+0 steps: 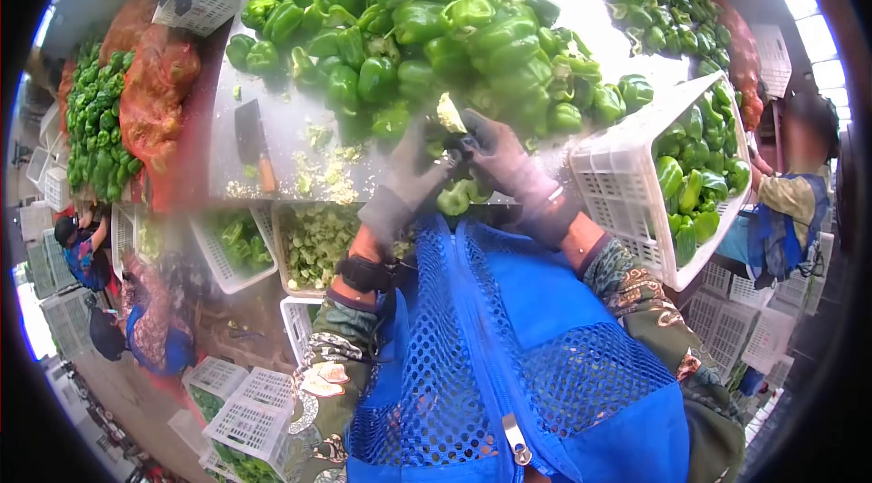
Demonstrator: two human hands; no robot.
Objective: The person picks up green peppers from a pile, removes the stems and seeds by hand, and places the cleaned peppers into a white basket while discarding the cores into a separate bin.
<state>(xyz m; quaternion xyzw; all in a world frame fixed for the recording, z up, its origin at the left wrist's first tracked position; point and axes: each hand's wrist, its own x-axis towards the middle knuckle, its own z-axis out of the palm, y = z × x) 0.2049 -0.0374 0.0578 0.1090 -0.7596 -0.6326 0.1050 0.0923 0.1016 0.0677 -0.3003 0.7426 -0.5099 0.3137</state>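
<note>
My left hand point(413, 165) and my right hand point(504, 160), both in greyish gloves, meet just above the near edge of the table. Their fingers are closed together. A pale pepper core point(450, 112) sticks up between them, at the fingertips of my right hand. What the left fingers grip is hidden by dark glove and blur. Just below the hands, close to my blue vest, is a green bell pepper point(461, 197). A large heap of green bell peppers point(418, 24) lies right beyond my fingers.
A knife point(252, 142) lies on the metal table point(227, 110) at the left, near pale scraps point(327, 174). A tilted white crate point(618, 183) of peppers stands right. Below the table edge are a crate of cores point(318, 247) and other crates. Co-workers point(790, 192) are at both sides.
</note>
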